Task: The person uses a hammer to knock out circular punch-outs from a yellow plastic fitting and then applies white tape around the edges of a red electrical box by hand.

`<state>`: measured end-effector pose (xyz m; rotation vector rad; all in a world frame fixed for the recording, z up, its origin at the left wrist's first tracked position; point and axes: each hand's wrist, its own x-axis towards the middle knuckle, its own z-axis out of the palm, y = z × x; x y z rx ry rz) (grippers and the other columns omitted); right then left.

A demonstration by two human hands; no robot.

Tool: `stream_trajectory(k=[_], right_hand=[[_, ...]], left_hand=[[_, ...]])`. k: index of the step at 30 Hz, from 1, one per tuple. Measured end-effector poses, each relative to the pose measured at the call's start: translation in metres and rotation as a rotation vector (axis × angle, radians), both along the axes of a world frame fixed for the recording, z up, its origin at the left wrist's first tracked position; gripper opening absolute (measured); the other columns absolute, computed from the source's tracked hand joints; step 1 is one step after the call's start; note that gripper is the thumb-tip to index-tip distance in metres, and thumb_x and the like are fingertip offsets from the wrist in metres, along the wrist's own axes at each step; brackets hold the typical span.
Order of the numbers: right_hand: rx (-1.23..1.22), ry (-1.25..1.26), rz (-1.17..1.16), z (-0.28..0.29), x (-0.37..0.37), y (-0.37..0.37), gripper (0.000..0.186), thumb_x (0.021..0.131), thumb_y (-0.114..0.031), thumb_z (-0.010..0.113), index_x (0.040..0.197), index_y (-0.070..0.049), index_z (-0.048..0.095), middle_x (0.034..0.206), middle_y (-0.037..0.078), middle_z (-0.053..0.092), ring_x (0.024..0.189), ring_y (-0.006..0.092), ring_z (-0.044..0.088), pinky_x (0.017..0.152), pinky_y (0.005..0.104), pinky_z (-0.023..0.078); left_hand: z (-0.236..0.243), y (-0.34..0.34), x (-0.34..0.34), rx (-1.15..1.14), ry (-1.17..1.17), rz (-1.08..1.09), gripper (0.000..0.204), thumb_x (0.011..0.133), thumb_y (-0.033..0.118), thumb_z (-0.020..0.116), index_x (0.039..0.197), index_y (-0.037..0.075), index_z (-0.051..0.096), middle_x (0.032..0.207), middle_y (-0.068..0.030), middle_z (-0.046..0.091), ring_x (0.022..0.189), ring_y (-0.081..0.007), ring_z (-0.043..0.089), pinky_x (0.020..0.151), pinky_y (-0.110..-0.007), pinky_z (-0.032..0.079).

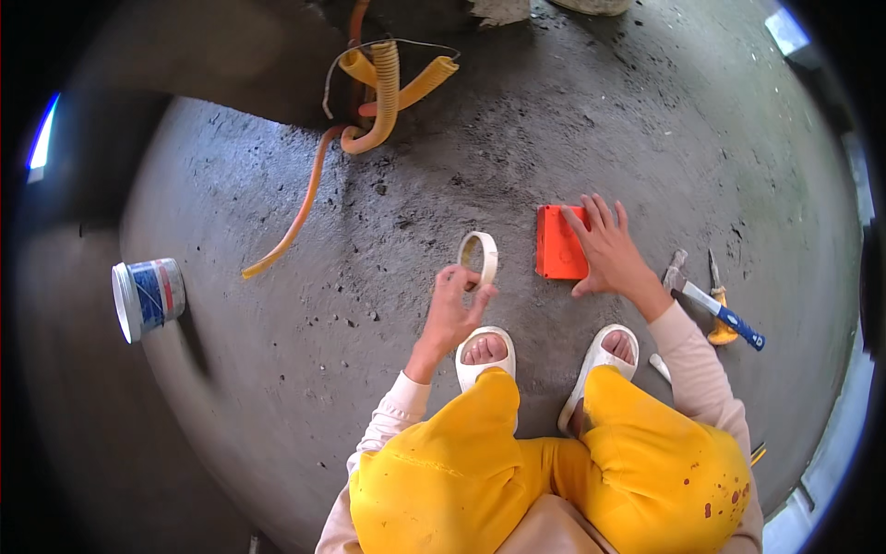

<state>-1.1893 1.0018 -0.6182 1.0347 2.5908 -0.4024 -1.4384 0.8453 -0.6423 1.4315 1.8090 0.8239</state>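
Note:
My left hand (454, 305) grips a roll of whitish tape (491, 258) by its lower edge, holding it upright in front of my left foot. My right hand (604, 249) reaches over an orange-red rectangular box (556, 247) on the floor. Its fingers are spread, with the fingertips over the box's right side and upper edge; whether they press on it I cannot tell. To the right of that hand lie a hammer (723, 312) with a blue and silver handle and a pointed tool (720, 323) with a yellow handle.
Orange corrugated conduits (383, 102) and a thin wire hang at the top left, one pipe (300, 217) reaching toward the floor. A white and blue bucket (152, 297) stands at far left. My white sandals (489, 355) rest on rough grey floor (443, 185) with scattered crumbs.

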Motion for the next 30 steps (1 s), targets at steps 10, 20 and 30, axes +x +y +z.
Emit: stream_trajectory(k=[10,20,30], right_hand=[[-0.108,0.966,-0.175,0.025,-0.04,-0.046,0.021,0.077,-0.012,0.074,0.095,-0.006,0.066,0.097,0.009,0.065,0.096,0.0303,0.06,0.084,0.0415,0.044],[0.221,1.053,-0.101,0.031,-0.047,-0.065,0.021,0.075,-0.006,0.071,0.09,-0.006,0.057,0.092,0.009,0.06,0.085,0.0297,0.056,0.079,0.0415,0.041],[0.064,1.183,-0.223,0.082,-0.042,-0.035,0.035,0.076,-0.005,0.073,0.109,-0.005,0.06,0.107,0.011,0.062,0.096,0.0291,0.059,0.088,0.0428,0.044]], left_hand=[[0.022,0.001,0.038,0.165,-0.122,-0.105,0.025,0.08,0.022,0.073,0.092,0.005,0.06,0.078,-0.0144,0.059,0.069,-0.0334,0.059,0.064,-0.04,0.048],[0.032,0.02,0.047,0.196,0.237,0.016,0.016,0.086,0.018,0.063,0.081,0.007,0.052,0.072,-0.0162,0.058,0.071,-0.0383,0.058,0.064,-0.048,0.046],[0.081,0.047,0.043,0.443,0.37,-0.11,0.012,0.08,0.005,0.067,0.076,0.007,0.055,0.067,-0.0082,0.052,0.065,-0.0279,0.052,0.065,-0.038,0.039]])
